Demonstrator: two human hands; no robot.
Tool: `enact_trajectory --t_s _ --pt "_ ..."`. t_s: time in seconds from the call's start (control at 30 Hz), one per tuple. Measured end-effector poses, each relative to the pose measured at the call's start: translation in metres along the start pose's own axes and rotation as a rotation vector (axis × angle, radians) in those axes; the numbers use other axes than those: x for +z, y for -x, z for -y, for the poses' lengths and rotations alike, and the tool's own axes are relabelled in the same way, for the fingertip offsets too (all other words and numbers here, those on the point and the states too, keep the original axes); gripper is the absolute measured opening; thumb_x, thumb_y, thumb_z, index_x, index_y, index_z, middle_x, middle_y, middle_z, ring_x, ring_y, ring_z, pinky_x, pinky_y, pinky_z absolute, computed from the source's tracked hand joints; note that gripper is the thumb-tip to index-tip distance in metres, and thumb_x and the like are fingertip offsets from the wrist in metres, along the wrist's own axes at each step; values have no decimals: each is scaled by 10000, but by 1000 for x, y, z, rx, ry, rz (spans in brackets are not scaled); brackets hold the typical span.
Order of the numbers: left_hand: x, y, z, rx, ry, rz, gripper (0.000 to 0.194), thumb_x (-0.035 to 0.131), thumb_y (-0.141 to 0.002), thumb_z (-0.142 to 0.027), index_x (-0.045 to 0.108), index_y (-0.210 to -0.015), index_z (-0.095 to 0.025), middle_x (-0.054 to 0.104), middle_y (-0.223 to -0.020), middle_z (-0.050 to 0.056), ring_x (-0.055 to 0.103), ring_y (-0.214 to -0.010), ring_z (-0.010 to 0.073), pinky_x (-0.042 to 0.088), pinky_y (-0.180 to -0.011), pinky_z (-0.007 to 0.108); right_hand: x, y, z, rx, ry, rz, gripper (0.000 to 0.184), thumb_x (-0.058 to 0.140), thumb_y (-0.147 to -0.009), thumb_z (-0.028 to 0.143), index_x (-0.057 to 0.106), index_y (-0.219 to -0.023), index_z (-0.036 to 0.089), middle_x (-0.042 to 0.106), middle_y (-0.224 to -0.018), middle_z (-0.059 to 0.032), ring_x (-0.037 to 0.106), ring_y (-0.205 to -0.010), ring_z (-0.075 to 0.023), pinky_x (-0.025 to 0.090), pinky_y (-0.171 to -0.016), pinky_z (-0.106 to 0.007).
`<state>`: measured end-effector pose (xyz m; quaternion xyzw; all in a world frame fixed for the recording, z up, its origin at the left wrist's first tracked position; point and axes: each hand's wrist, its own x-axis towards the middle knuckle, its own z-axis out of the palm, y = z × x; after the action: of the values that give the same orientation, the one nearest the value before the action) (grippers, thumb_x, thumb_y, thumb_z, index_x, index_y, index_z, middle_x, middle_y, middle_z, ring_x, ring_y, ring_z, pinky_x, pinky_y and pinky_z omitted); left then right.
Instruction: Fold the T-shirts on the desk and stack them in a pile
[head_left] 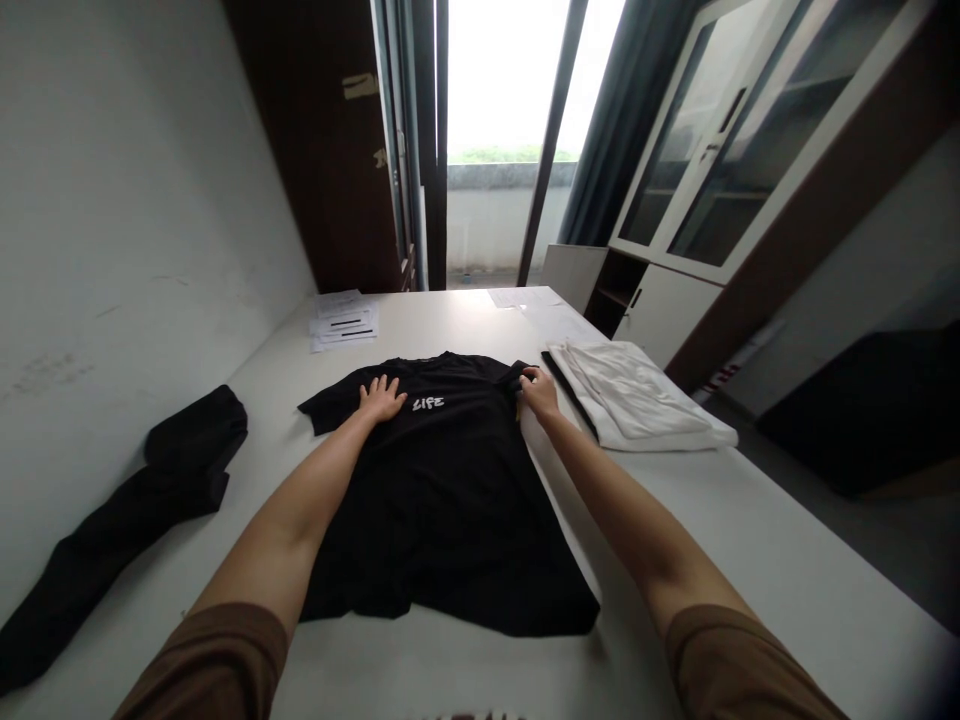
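A black T-shirt (442, 500) with white lettering on its chest lies spread out on the white table (330, 670), collar away from me and hem towards me. Flat on the upper left of its chest rests my left hand (383, 399), fingers spread. My right hand (539, 392) is at the shirt's right sleeve, its fingers pinched on the dark cloth. Part of that sleeve is hidden behind the fingers.
Folded white cloth (637, 400) lies stacked on a black piece at the table's right edge. Another black garment (150, 500) is bunched along the left wall. Papers (343, 322) lie at the back left, with more sheets (525, 298) at the far end. Cabinets (690, 170) stand behind right.
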<state>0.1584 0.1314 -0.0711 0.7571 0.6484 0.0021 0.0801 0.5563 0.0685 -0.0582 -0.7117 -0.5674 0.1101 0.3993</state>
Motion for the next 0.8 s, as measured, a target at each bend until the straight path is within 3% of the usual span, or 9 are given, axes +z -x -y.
enact_trajectory --t_s 0.1,0.23,0.3,0.4,0.47,0.57,0.7,0.8 --pt "1 19 -21 83 -6 -36 649 338 -1026 -547 387 -1581 -215 216 -1696 135 161 -1565 346 140 -1233 603 -6 24 -5 5 29 -181 438 461 -913 350 661 -1241 140 585 -1275 -186 608 -1132 -276 471 -1047 -415" --pt "4 76 -70 371 28 -135 529 451 -1017 -484 520 -1484 -248 344 -1649 99 261 -1531 310 211 -1237 556 -15 44 8 -152 15 -213 372 433 -957 304 712 -1166 175 606 -1278 -165 531 -1259 -292 390 -1127 -424" --pt "4 118 -92 560 80 -168 491 487 -1010 -469 572 -1434 -236 415 -1604 108 332 -1498 298 244 -1238 519 -14 49 18 -204 -37 -108 379 408 -977 267 708 -1197 194 658 -1240 -126 563 -1224 -269 411 -1108 -406" --pt "0 184 -106 794 123 -127 451 521 -1004 -452 591 -1413 -274 464 -1571 83 386 -1471 283 270 -1238 499 -4 55 27 -318 -86 189 369 418 -985 236 710 -1211 238 710 -1195 -51 624 -1151 -221 455 -1064 -360" --pt "-3 219 -95 838 119 -84 467 537 -1000 -453 559 -1445 -310 462 -1575 57 377 -1480 277 269 -1242 500 6 60 28 -420 -54 335 315 474 -977 247 735 -1152 247 702 -1241 -34 620 -1183 -208 443 -1085 -339" --pt "-5 248 -52 710 91 -66 513 518 -1007 -454 499 -1502 -320 414 -1613 38 312 -1517 272 254 -1254 488 19 68 28 -489 81 398 265 558 -947 259 744 -1133 223 669 -1314 -60 585 -1254 -224 410 -1127 -347" --pt "-6 256 27 299 -2 -146 555 486 -1001 -461 485 -1519 -262 383 -1630 69 267 -1527 316 228 -1252 517 28 76 29 -453 290 355 383 579 -957 299 660 -1321 211 578 -1446 -102 490 -1366 -289 353 -1171 -462" --pt "-6 260 73 -38 -104 -251 564 489 -980 -444 506 -1493 -209 472 -1550 132 377 -1448 333 304 -1207 483 30 80 31 -433 375 347 422 535 -994 344 607 -1392 222 515 -1512 -119 418 -1421 -324 302 -1184 -550"
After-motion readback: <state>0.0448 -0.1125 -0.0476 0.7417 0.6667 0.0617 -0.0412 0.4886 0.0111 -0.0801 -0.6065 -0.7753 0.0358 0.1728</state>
